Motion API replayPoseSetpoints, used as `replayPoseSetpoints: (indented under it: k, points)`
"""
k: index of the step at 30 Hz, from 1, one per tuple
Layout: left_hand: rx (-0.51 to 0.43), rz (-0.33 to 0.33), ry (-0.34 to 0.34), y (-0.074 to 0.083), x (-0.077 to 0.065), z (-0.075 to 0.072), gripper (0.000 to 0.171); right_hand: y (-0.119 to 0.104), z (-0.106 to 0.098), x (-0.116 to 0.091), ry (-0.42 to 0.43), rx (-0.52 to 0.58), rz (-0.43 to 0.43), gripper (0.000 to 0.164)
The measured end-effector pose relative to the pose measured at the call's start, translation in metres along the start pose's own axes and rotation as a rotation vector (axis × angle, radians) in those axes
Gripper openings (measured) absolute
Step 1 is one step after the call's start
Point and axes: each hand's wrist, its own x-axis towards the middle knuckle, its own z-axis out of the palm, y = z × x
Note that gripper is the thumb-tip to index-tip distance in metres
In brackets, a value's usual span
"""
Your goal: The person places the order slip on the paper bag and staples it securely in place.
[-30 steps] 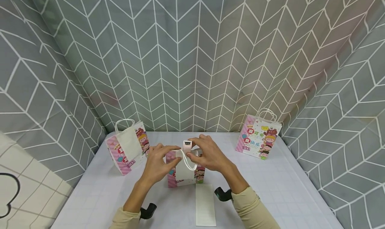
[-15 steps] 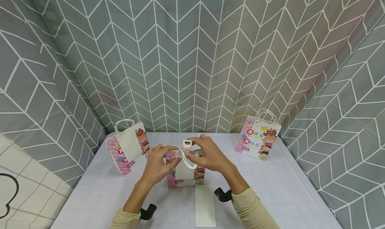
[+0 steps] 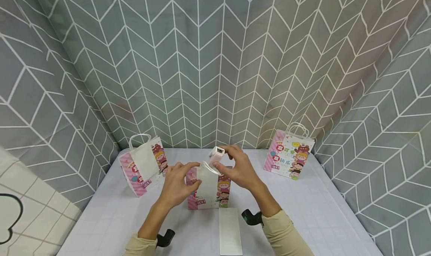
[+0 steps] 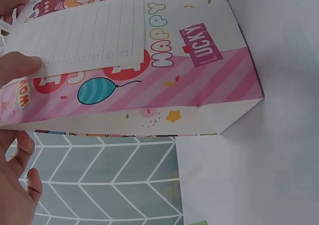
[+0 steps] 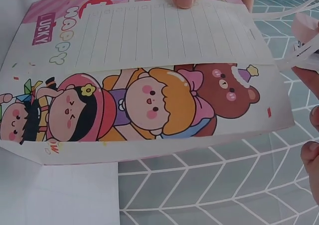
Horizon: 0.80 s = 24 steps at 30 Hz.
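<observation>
In the head view a pink and white paper gift bag [image 3: 224, 190] printed with cartoon figures stands upright mid-table. A ruled checklist sheet [image 5: 149, 35] lies flat against its front, near the top. My left hand [image 3: 178, 183] pinches sheet and bag together at the upper left, thumb in front, fingers behind. My right hand [image 3: 240, 169] holds a small pale-pink stapler [image 3: 216, 156] just above the bag's top edge, tilted up to the right. The bag's white rope handle [image 3: 210, 168] passes beside the stapler. A short thin mark shows near the sheet's top edge.
A similar bag [image 3: 147, 160] with a sheet on its front stands back left. Another bag [image 3: 289, 153], without a sheet on its front, stands back right. A narrow white notepad [image 3: 230, 231] lies in front of the middle bag. Grey patterned curtain [image 3: 215, 80] encloses the table.
My right hand has lifted the stapler up and to the right, off the bag's top edge, tilting it. The rope handle has shifted upward. My left hand stays nearly in place.
</observation>
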Motion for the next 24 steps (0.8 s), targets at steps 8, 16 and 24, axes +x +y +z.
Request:
replayPoseSetpoints:
  k: [8, 16, 24]
  points:
    - [0.022, -0.008, 0.057, -0.004, -0.001, 0.004, 0.062, 0.001, -0.003, -0.002, 0.068, -0.007, 0.074, 0.046]
    - [0.012, -0.046, 0.044, -0.007, -0.003, 0.006, 0.075, 0.006, -0.008, -0.004, 0.155, 0.003, 0.125, 0.046]
    - [0.018, -0.093, 0.030, -0.009, -0.003, 0.008, 0.088, 0.014, -0.011, -0.007, 0.195, 0.011, 0.145, 0.044]
